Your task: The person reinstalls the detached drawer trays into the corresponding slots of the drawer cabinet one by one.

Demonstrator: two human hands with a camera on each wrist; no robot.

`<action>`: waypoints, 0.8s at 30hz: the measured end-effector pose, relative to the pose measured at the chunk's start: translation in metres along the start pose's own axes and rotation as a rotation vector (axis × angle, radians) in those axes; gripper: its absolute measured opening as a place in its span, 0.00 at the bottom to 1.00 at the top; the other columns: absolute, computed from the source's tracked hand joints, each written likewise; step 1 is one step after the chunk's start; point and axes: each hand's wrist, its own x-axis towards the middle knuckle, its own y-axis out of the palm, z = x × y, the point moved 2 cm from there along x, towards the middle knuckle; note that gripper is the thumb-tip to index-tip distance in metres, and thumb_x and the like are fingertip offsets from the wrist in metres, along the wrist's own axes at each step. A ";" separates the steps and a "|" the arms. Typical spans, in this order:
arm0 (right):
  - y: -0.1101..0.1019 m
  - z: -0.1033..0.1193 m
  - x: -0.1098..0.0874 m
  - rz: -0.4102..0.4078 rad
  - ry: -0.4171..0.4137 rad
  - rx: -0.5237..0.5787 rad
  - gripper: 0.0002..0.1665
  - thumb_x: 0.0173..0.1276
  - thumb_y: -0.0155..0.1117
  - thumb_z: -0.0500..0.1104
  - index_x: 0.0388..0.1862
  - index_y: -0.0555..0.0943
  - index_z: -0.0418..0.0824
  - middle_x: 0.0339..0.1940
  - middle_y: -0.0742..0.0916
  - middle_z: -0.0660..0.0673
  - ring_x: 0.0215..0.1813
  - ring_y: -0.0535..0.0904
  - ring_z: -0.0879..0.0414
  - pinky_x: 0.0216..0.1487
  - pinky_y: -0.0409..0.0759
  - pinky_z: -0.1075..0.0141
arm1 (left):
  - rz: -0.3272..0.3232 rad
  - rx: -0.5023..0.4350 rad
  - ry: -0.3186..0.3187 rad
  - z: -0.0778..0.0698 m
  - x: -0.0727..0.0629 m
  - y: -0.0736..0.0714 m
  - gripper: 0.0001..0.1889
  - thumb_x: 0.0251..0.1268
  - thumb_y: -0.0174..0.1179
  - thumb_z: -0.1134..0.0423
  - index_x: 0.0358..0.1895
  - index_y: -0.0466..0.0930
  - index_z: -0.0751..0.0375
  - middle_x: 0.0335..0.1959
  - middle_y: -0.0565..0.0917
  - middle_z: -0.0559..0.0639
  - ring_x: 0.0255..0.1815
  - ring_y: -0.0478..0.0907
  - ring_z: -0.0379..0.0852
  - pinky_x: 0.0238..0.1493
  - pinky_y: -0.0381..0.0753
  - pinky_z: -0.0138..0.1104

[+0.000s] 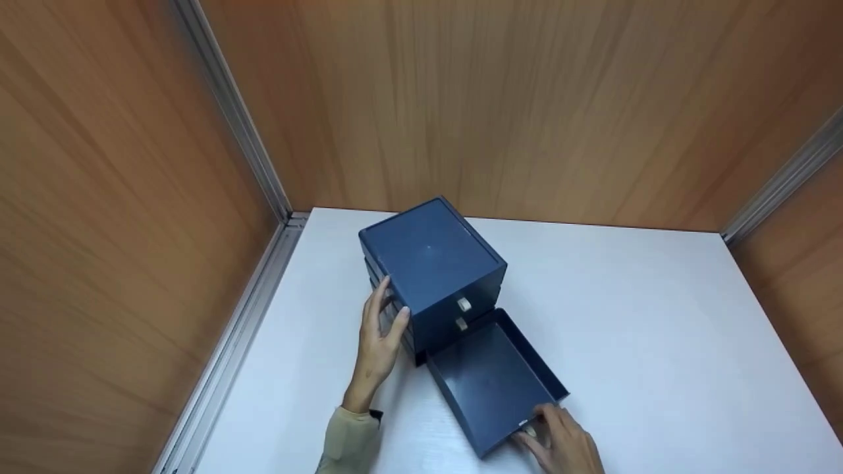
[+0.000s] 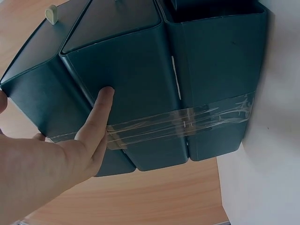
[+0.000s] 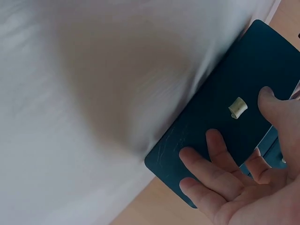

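Note:
A dark blue drawer unit of three stacked tiers stands on the white table, turned at an angle. Its bottom drawer is pulled far out, and its inside shows bare. My left hand rests against the unit's left side, fingers extended; the left wrist view shows a fingertip pressed on the middle tier. Clear tape runs across the tiers' sides. At the drawer's front, my right hand holds the panel, one finger over the rim. Thumb and other fingers lie on the front face around a small pale knob.
The white table extends on both sides of the unit. A wood-grain panel rises behind it, with others at left and right. Metal rails line the corners. Pale knobs stick out from the upper drawers.

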 end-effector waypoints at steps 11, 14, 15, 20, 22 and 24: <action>0.006 0.009 -0.006 -0.044 -0.044 -0.003 0.30 0.47 0.92 0.53 0.43 0.83 0.46 0.32 0.82 0.54 0.30 0.77 0.65 0.27 0.77 0.70 | -0.002 0.004 -0.007 0.002 -0.001 -0.001 0.35 0.84 0.57 0.54 0.87 0.56 0.45 0.86 0.56 0.60 0.83 0.62 0.67 0.76 0.66 0.69; 0.009 0.011 -0.006 -0.038 -0.041 0.007 0.30 0.47 0.92 0.52 0.44 0.83 0.46 0.35 0.83 0.53 0.33 0.81 0.62 0.30 0.80 0.68 | -0.006 0.005 -0.010 0.003 -0.001 -0.001 0.35 0.84 0.57 0.55 0.87 0.56 0.46 0.86 0.57 0.61 0.83 0.62 0.67 0.76 0.67 0.68; 0.010 0.011 -0.006 -0.040 -0.040 0.006 0.30 0.47 0.92 0.52 0.44 0.83 0.46 0.35 0.84 0.53 0.34 0.82 0.61 0.31 0.82 0.67 | -0.007 0.003 -0.009 0.004 -0.001 -0.001 0.35 0.84 0.57 0.55 0.87 0.56 0.46 0.86 0.57 0.61 0.82 0.62 0.67 0.76 0.67 0.69; 0.014 0.010 0.001 -0.071 -0.049 0.002 0.29 0.49 0.90 0.54 0.45 0.83 0.47 0.38 0.85 0.53 0.39 0.86 0.56 0.36 0.87 0.61 | -0.007 0.000 -0.006 0.003 -0.001 -0.001 0.35 0.84 0.57 0.55 0.87 0.56 0.45 0.85 0.57 0.61 0.82 0.63 0.66 0.76 0.68 0.68; 0.015 0.011 0.004 -0.077 -0.055 0.010 0.29 0.51 0.90 0.53 0.46 0.83 0.47 0.39 0.86 0.53 0.41 0.87 0.54 0.42 0.89 0.56 | -0.007 -0.001 -0.002 0.003 0.000 -0.001 0.35 0.84 0.57 0.55 0.87 0.56 0.46 0.85 0.57 0.61 0.82 0.62 0.67 0.76 0.68 0.67; 0.016 0.011 0.008 -0.078 -0.056 0.020 0.28 0.51 0.90 0.52 0.46 0.83 0.48 0.39 0.86 0.53 0.41 0.88 0.53 0.45 0.90 0.53 | -0.006 -0.003 -0.001 0.003 0.000 -0.002 0.35 0.84 0.57 0.55 0.87 0.56 0.46 0.85 0.57 0.61 0.82 0.62 0.67 0.76 0.67 0.67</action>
